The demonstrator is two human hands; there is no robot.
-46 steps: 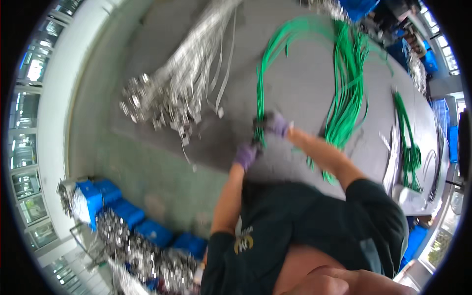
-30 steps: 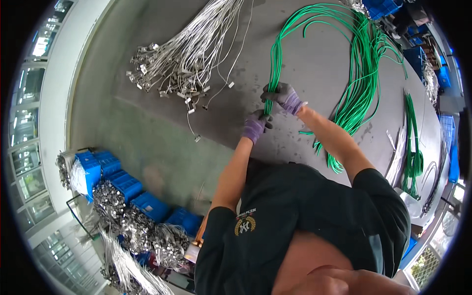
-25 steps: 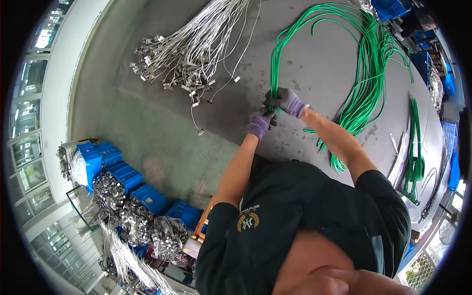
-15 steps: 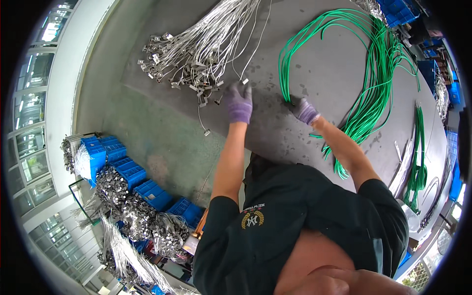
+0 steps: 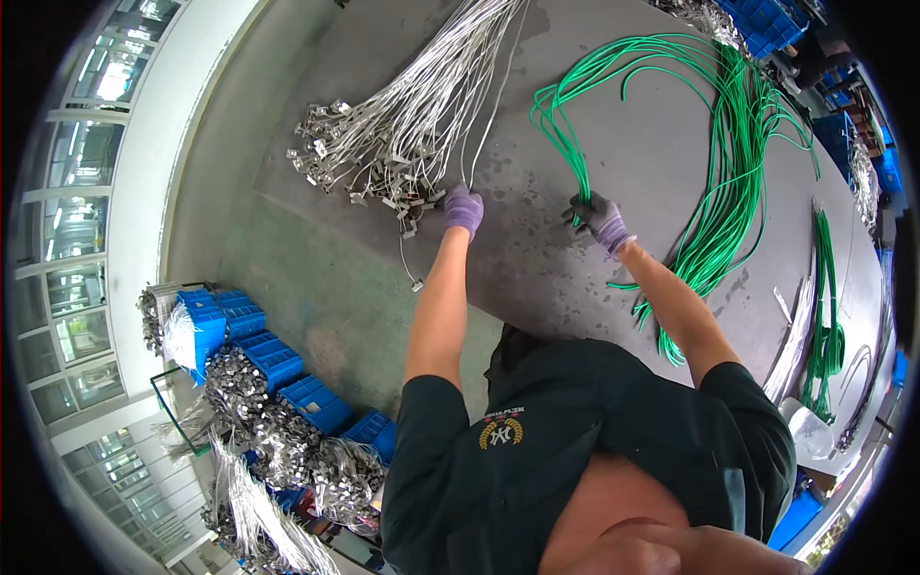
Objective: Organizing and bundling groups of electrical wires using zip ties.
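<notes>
Both hands wear purple gloves with dark grey fingers. My left hand [image 5: 463,209] is closed around the ends of a couple of thin white wires [image 5: 491,120] at the table's near edge; their tips are hidden in it. Beside it lies a large bundle of white wires [image 5: 436,81] with small metal connectors [image 5: 388,182] clustered at the near end. My right hand [image 5: 601,220] grips several green wires [image 5: 578,171] near their ends, a short bit showing below the fingers. These wires arc up and over to a thick green bundle [image 5: 738,182] on the right.
The grey table [image 5: 537,259] has dark smudges. On its right side are a tied green wire bundle [image 5: 821,316], white strips [image 5: 791,335] and a clear plastic container [image 5: 808,431]. Blue crates [image 5: 314,402] and heaped metal-ended wires [image 5: 287,426] stand on the floor at left.
My left hand has closed on the white wire ends and turned over slightly. My right hand has shifted a little right and nearer me, pulling the green wire ends along, and their loop has bent.
</notes>
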